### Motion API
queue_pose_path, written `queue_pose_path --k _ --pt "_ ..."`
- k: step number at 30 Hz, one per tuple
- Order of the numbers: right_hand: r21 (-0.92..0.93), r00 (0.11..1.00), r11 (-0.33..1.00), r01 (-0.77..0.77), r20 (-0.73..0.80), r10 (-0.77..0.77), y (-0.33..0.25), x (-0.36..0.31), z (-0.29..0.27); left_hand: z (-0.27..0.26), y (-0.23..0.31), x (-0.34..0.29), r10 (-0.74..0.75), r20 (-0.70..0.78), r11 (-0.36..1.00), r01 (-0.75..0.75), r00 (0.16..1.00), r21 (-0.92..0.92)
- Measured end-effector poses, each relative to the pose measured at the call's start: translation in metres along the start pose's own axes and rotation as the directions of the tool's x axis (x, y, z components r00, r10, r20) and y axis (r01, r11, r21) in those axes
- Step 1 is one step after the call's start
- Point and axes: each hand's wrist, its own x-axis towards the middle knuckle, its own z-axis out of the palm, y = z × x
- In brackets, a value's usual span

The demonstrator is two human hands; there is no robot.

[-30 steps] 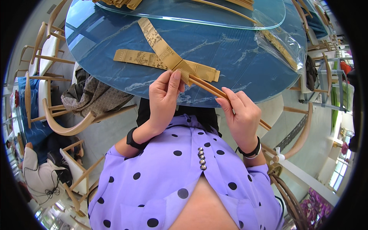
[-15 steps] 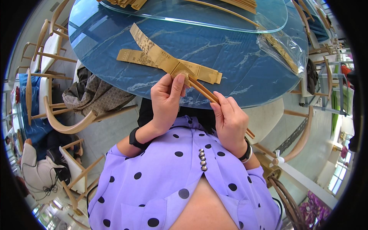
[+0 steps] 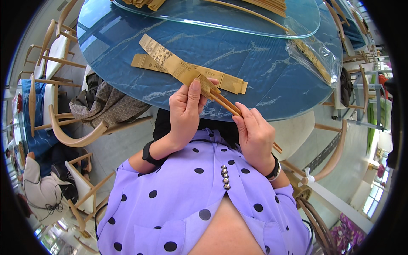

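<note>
My left hand (image 3: 185, 102) pinches the near end of a gold paper chopstick sleeve (image 3: 172, 62), thumb on top. A pair of brown chopsticks (image 3: 225, 104) sits with its upper ends at the sleeve's mouth; how deep they go inside is hidden. Closed around the chopsticks' middle is my right hand (image 3: 256, 135), and their other ends come out below it near the wrist. Beneath the held sleeve, more flat gold sleeves (image 3: 225, 80) lie on the blue table.
The round blue marbled table (image 3: 127, 85) carries a raised glass turntable (image 3: 238, 26) with stacked gold sleeves (image 3: 265, 6). A clear plastic bag (image 3: 314, 55) with gold sleeves lies at right. Wooden chairs (image 3: 80, 142) stand around, one with a patterned jacket (image 3: 108, 104).
The held sleeve has tipped slightly, its far end moving down and left. My left fingers have shifted a little at its mouth. The right hand stays nearly in place on the chopsticks.
</note>
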Motion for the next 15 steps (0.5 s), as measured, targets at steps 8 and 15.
queue_pose_path --k 8,15 --pt "-0.021 1.0 1.0 -0.01 -0.01 0.009 -0.001 0.004 -0.002 -0.008 -0.003 -0.002 -0.086 -0.011 0.996 0.086 0.996 0.001" --pt "-0.029 1.0 0.999 0.015 0.001 -0.015 -0.002 0.008 0.0 -0.006 -0.013 -0.006 0.006 0.014 0.998 -0.007 1.0 0.054"
